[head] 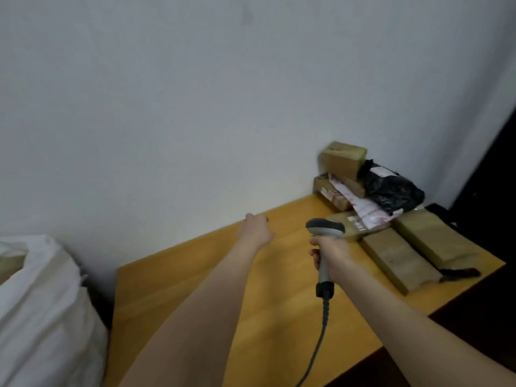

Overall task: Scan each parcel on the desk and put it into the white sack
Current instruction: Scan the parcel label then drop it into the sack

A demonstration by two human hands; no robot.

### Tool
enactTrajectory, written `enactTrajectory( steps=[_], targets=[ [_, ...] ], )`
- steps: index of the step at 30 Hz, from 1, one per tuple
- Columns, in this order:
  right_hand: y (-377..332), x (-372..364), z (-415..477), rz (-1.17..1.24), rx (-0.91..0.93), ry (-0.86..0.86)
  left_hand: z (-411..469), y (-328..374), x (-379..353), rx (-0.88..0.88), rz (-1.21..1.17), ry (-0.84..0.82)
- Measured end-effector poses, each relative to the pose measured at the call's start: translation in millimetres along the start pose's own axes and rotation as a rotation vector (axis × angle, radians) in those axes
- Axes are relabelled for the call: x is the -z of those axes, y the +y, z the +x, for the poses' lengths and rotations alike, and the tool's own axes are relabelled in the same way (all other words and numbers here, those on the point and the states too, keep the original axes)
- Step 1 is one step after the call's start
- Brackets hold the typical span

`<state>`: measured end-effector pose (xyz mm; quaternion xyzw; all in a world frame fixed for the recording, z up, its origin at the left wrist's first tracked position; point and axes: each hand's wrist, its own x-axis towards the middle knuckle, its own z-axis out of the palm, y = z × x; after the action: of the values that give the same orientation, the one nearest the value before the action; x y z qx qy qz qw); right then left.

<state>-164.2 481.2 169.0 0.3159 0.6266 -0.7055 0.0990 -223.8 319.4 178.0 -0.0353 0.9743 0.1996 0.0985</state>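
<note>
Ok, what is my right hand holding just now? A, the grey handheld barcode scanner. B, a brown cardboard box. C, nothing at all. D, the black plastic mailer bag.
A: the right hand is wrapped round the handle of the grey handheld barcode scanner, held above the yellow wooden desk.
</note>
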Motion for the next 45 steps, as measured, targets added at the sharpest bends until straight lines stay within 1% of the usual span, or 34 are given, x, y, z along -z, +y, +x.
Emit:
enactTrajectory(
  steps=[3,8,13,17,21,25,30,34,36,37,38,42,44,45],
  targets=[
    [-5.3,50.5,18.6,0.031,-0.027,0.078,6.7,53.4,-32.5,-0.045,0.003,-0.065],
    [-16.4,108.2,55.2,0.068,-0.052,0.173,32.2,113.1,-83.0,-0.095,0.002,-0.156],
    [-47.3,141.1,112.0,0.115,-0.074,0.224,80.8,160.4,-110.0,-0.15,-0.019,-0.178],
    [-74.1,153.9,163.1,0.142,-0.045,0.246,135.5,192.4,-120.5,-0.156,-0.059,-0.173],
    [-111.9,164.2,210.3,0.146,-0.003,0.268,190.4,223.5,-116.9,-0.18,-0.163,-0.115],
    [-145.4,169.8,247.6,0.166,0.022,0.256,234.8,249.2,-108.9,-0.14,-0.21,-0.069],
    [-182.1,166.8,293.3,0.182,0.03,0.188,281.8,274.5,-108.8,-0.132,-0.33,-0.011],
    [-194.8,163.3,334.8,0.214,0.004,0.163,309.7,299.5,-114.9,-0.135,-0.319,0.054],
    [-202.1,162.0,351.9,0.237,-0.005,0.129,324.6,313.1,-117.6,-0.058,-0.34,0.074],
    [-205.7,161.8,359.9,0.249,-0.001,0.121,331.5,318.9,-119.2,0.011,-0.384,0.069],
    [-210.1,162.5,367.0,0.26,0.008,0.121,340.2,322.5,-123.7,0.082,-0.454,0.058],
    [-231.8,168.9,390.6,0.292,0.058,0.117,363.1,322.5,-138.1,0.343,-0.87,-0.057],
    [-240.4,168.9,398.5,0.292,0.076,0.065,358.1,319.1,-137.5,0.388,-0.983,-0.054],
    [-243.8,166.9,401.3,0.281,0.086,0.033,355.3,316.2,-135.0,0.391,-1.0,-0.05]
  ],
)
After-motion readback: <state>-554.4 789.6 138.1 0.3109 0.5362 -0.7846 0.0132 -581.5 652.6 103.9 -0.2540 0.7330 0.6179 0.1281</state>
